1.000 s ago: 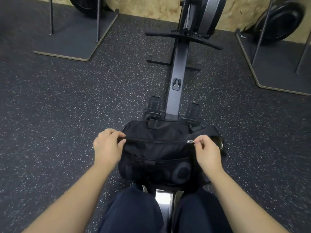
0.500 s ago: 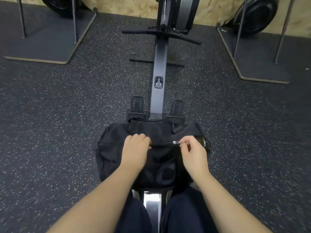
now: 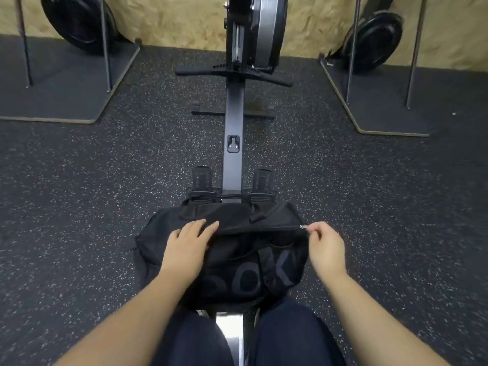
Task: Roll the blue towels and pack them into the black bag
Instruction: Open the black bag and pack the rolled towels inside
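Speckled black rubber flooring (image 3: 79,207), gym room, backed by a tan chipboard wall (image 3: 171,19).

Rowing machine (image 3: 232,122): dark central rail running away from the viewer to a flywheel housing (image 3: 261,27) at the wall; handle bar (image 3: 232,72) resting across the rail; two footplates (image 3: 203,180) either side of the rail, just beyond the bag.

Black bag (image 3: 237,273): soft fabric, sitting across the near end of the rail, in front of the person's knees and touching the footplates' near edge. Large dark grey lettering on the near face, only partly legible. Top zipper line runs left to right; the stretch between the two hands looks closed. Carry strap (image 3: 264,213) lies on the far top side.

Left hand (image 3: 188,247): laid flat, palm down, on the bag's top left, fingers spread slightly and extended, not clamped on anything.

Right hand (image 3: 326,247): at the bag's right end, thumb and forefinger pinched together on the small metal zipper pull (image 3: 302,227).

Blue towels: not visible; whether they are inside the bag cannot be told.

Person's legs (image 3: 290,336): dark trousers, straddling the shiny rail section (image 3: 229,323) at the lower edge.

Flanking items: two dark floor platforms (image 3: 66,96) with thin upright metal poles, left and right; a black wheel-shaped unit (image 3: 76,19) stands behind each, against the wall.
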Available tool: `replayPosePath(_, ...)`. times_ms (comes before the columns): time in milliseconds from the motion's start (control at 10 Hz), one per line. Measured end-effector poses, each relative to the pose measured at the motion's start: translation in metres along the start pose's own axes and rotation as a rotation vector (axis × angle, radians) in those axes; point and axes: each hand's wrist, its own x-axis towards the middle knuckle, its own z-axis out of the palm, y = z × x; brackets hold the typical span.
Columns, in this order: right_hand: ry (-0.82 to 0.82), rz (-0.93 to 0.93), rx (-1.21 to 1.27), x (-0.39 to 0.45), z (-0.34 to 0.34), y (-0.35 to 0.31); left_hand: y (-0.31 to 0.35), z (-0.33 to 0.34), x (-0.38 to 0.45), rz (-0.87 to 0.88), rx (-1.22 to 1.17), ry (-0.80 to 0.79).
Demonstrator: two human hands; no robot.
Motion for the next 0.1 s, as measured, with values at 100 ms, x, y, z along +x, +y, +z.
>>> replayPosePath(100, -0.079, -0.074, -0.017, -0.0133, -0.0047, -0.0037, -0.0082, -0.0081, -0.0138, -0.063, 0.120, -0.327)
